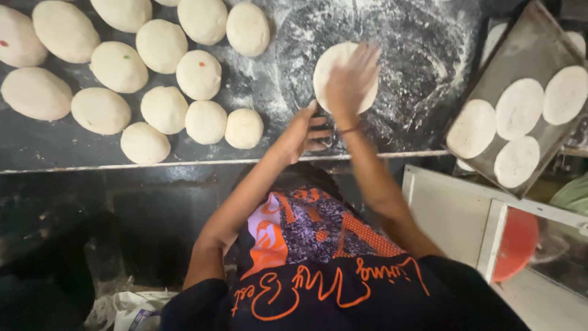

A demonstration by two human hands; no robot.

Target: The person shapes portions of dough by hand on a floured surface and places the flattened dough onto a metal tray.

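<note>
About 15 dough balls fill the upper left on a dark floured counter. At right, a tilted metal tray holds 4 flat discs. Lower right: a white shelf and a red bowl.

Dim light falls on my floured worktop. My right hand blurs with motion. Deep shadow fills the lower left.
</note>
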